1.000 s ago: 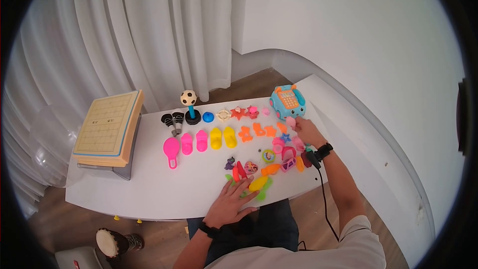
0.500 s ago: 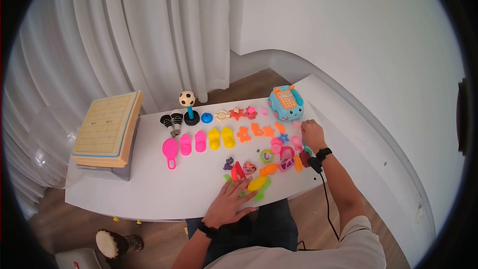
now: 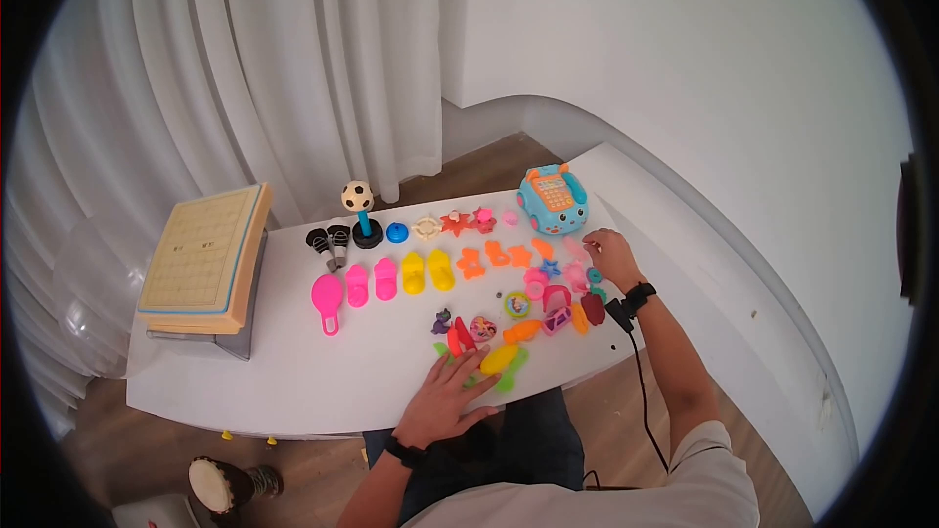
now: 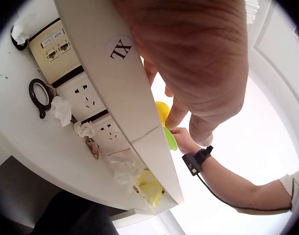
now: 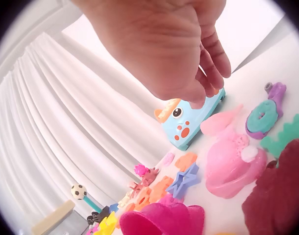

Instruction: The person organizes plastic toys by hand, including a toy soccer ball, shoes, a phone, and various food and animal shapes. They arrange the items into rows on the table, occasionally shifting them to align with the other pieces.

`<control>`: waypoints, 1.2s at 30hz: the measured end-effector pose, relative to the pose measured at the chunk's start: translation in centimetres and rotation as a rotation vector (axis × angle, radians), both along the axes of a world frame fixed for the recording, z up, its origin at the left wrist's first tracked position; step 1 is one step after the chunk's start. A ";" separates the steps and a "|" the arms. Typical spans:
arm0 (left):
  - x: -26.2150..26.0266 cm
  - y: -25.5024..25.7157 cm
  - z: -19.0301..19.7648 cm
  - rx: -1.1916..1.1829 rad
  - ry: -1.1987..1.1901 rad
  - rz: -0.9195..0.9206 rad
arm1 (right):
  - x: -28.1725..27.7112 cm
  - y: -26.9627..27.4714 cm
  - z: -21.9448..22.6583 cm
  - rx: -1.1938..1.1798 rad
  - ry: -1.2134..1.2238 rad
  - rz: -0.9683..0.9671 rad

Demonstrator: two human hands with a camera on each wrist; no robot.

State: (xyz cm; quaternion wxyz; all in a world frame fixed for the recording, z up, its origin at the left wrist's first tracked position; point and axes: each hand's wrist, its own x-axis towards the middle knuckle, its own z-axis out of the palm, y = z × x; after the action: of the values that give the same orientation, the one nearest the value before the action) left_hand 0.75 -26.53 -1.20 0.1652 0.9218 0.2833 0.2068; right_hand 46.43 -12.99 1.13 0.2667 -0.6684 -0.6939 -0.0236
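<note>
Right hand shifted — near pink piece

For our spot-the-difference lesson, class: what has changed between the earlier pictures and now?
The right hand has let go of the pale pink piece, which has shifted slightly rightward and toward the person. The left hand still rests by the yellow toy.
</note>
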 end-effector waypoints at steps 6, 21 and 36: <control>-0.1 -0.1 -0.1 -0.007 -0.021 0.010 | -1.2 2.2 -0.9 -0.131 0.218 -0.104; -0.2 -0.2 -0.2 0.011 -0.019 0.015 | -0.4 3.8 -3.2 -0.235 0.190 -0.284; -0.1 -0.1 -0.2 0.010 -0.015 0.011 | 4.9 3.2 0.0 -0.031 0.225 -0.191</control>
State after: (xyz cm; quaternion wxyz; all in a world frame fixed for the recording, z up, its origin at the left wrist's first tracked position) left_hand 0.66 -26.66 -1.36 0.1614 0.9195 0.2858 0.2161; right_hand 51.34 -9.82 1.18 0.3290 -0.7337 -0.5933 0.0369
